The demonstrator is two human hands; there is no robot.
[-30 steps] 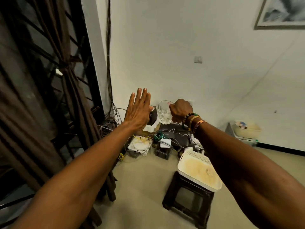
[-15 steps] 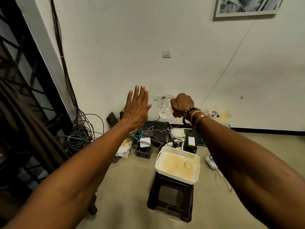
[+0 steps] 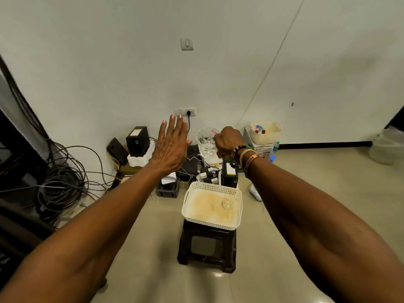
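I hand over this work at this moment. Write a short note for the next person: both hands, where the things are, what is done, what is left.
Right hand: grips the clear glass, upright, in the air, not in the white basket.
Left hand: open, fingers straight, beside the glass, apart from it.
Basket: on the dark stool, with a small clear object inside.
Done: glass is lifted.
Left: probably setting it down in the basket.

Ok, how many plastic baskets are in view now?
2. A white basket sits on the dark stool; a cream basket sits on a box at the wall, beyond the right hand gripping the glass. Others may be hidden.
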